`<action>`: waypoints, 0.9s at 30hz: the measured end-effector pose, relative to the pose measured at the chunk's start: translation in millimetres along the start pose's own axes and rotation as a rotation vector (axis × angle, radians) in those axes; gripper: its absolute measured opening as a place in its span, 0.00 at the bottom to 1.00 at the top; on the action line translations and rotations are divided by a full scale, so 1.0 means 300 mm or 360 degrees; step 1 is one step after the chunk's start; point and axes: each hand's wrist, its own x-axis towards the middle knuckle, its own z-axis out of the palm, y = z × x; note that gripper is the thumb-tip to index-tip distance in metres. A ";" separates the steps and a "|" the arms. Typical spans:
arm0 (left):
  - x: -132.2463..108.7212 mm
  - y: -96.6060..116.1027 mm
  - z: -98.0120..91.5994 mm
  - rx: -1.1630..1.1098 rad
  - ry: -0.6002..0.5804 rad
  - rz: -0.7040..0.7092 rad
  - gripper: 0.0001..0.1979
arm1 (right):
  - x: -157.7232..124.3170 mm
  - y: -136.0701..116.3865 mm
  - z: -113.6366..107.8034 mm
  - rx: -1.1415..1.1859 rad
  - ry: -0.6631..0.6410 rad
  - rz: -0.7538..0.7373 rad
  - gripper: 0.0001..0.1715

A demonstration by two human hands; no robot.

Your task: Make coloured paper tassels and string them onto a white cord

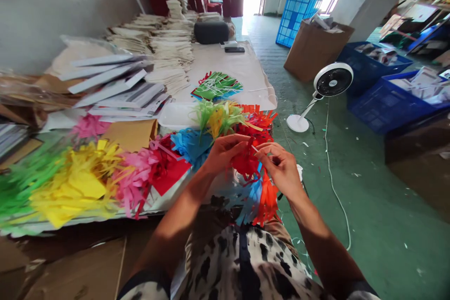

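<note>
Over the table's near edge, my left hand [225, 153] pinches a red fringed paper tassel [245, 163]. Close beside it on the right, my right hand [283, 168] has its thumb and fingers closed at the tassel's top, where a thin pale strip [255, 148] shows. Below the hands hang light-blue fringe [255, 199] and orange fringe [267, 199]. Just beyond them lie blue [195, 146], pale green-yellow [220, 117] and red-orange [256, 122] fringed paper. To the left spread pink [135, 176], yellow [79, 185] and green [31, 183] bundles.
A green paper bundle with white strings [218, 85] lies farther back, near a phone [234, 49] and dark case [211, 33]. Stacked papers [116, 84] fill the left. On the floor at right stand a white fan [333, 79], its cord, a cardboard box [312, 49] and blue crates [390, 103].
</note>
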 end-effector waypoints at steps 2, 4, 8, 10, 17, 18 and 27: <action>-0.006 -0.001 0.000 0.0065 -0.0031 0.0033 0.19 | 0.003 0.004 0.007 -0.0026 -0.0012 -0.0005 0.15; -0.012 0.005 0.001 0.0130 -0.0081 0.0041 0.17 | 0.006 0.010 0.011 -0.0051 -0.0011 -0.0014 0.14; -0.021 0.026 0.009 0.0234 -0.0129 0.0063 0.17 | 0.007 0.014 0.015 -0.0100 -0.0050 -0.0045 0.14; -0.021 0.036 0.016 0.0293 -0.0125 0.0077 0.17 | 0.005 0.015 0.018 -0.0114 -0.0064 -0.0044 0.14; -0.035 0.058 0.042 0.0767 -0.0094 0.0202 0.11 | -0.007 0.017 0.029 0.0068 -0.0065 0.0196 0.12; -0.039 0.063 0.047 0.0827 -0.0094 0.0214 0.11 | -0.007 0.013 0.030 0.0157 -0.0056 0.0246 0.13; -0.068 0.071 0.085 0.1143 -0.0044 0.0361 0.08 | 0.001 0.004 0.047 0.0354 -0.0051 0.0307 0.19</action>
